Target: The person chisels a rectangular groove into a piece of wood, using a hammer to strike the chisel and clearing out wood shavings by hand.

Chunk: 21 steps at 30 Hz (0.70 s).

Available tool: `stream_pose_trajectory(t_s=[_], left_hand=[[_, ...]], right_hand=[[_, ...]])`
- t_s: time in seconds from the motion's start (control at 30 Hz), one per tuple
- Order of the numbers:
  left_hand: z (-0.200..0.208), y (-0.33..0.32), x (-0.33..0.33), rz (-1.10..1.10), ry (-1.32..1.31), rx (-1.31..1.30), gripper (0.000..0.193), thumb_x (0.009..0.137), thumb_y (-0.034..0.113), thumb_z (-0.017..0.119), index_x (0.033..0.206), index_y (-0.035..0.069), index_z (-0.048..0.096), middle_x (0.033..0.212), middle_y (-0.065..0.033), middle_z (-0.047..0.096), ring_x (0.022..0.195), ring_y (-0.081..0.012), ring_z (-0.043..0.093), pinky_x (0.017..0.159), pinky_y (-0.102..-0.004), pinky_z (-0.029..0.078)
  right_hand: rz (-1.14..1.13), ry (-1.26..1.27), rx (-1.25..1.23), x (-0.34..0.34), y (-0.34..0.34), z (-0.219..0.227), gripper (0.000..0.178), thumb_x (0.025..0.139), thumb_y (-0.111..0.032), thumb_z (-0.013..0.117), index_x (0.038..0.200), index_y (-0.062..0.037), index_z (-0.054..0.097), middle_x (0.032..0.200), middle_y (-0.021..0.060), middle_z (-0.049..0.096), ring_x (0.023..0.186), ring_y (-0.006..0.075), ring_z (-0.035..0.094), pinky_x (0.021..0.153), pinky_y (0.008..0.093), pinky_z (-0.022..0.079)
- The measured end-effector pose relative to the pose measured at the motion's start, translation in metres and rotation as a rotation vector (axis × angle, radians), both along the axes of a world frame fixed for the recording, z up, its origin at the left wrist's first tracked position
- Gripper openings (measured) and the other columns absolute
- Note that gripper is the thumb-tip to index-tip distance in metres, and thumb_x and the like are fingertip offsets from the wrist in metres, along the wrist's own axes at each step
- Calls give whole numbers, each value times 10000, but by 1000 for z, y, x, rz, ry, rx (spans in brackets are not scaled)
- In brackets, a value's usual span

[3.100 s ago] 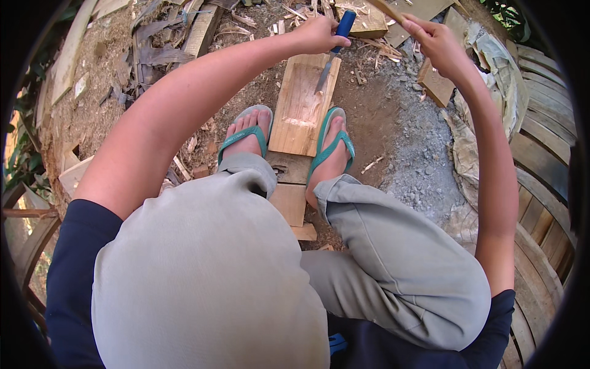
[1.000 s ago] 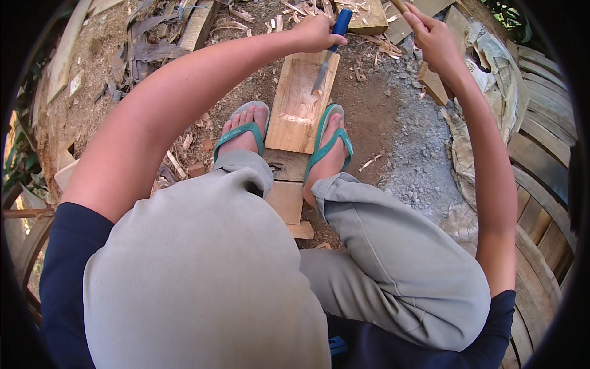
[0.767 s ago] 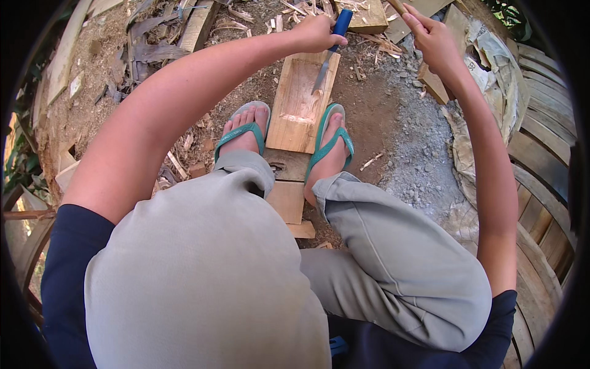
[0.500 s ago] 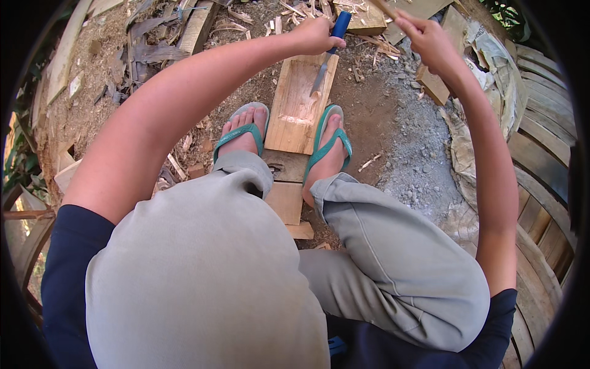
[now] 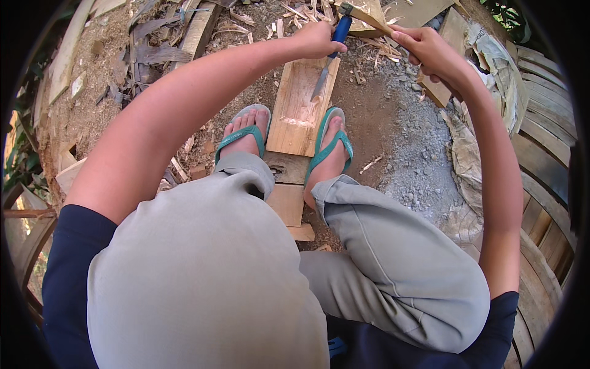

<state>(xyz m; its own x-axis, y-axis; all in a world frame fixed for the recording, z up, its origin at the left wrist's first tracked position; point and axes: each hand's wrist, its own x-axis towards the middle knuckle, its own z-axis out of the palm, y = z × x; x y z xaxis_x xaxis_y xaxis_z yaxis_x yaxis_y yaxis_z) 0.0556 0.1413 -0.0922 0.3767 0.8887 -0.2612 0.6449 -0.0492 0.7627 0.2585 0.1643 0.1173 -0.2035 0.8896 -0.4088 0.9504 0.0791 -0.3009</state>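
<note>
My left hand [image 5: 314, 40] is closed round the blue handle of a chisel [image 5: 338, 38]. The chisel leans, its steel blade reaching down to a shallow, freshly cut hollow in a wooden block [image 5: 289, 134]. The block lies between my two feet, which wear green flip-flops. In my right hand [image 5: 426, 51] is the wooden handle of a hammer [image 5: 370, 20]. The hammer's head is at the top end of the chisel handle; whether they touch I cannot tell.
Under the block's near end lie more wood pieces [image 5: 286, 203]. Pale shavings [image 5: 307, 12] and offcuts scatter beyond it. Grey rubble [image 5: 412, 147] and a crumpled sack [image 5: 467, 160] are to the right, beside curved wooden slats [image 5: 544, 154]. Long boards [image 5: 64, 55] lie at the far left.
My right hand has brought the hammer down and leftward to the top of the chisel. The chisel, block and left hand sit slightly lower in view.
</note>
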Motion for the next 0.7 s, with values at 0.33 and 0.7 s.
stream_pose_trajectory(t_s=[0.33,0.7], left_hand=[[12,0,5,23,20,-27,477,871,499,768,1062,63,762,872,-116,751,809,-217,725,782,-374,546],[18,-6,11,9,51,-50,473,878,476,761,1053,37,760,854,-124,753,785,-241,728,767,-381,552]], right_hand=[[31,33,-47,17,6,-7,477,1054,-442,534,1478,-227,565,615,-19,465,471,75,450,407,276,363],[-99,-14,-176,9,-15,5,440,1068,-422,505,1403,-169,637,574,-5,425,475,71,467,441,290,382]])
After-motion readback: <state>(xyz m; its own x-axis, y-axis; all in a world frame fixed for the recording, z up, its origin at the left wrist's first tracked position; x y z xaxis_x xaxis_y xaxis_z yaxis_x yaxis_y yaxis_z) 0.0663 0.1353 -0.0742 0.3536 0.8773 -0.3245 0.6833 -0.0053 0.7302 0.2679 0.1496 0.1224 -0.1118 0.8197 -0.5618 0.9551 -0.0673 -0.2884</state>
